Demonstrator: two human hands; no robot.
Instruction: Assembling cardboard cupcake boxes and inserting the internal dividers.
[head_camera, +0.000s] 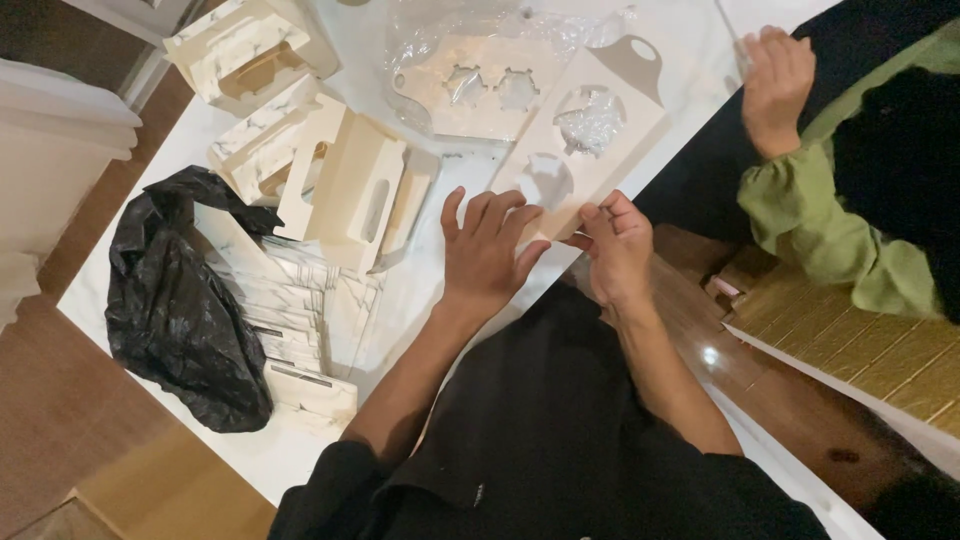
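A flat cream cardboard insert (590, 130) with round cut-out holes and a handle slot lies on the white table (440, 290). My left hand (485, 250) rests flat, fingers spread, on the insert's near corner. My right hand (618, 245) pinches the insert's near edge between thumb and fingers. Both of my sleeves are black.
Clear crumpled plastic wrap (480, 50) lies at the far side. Folded cream and marble-print carrier boxes (340, 180) stand to the left, with a stack of flat ones (290, 320) and a black plastic bag (175, 300). Another person's hand (775, 85), in a green sleeve, is at the right.
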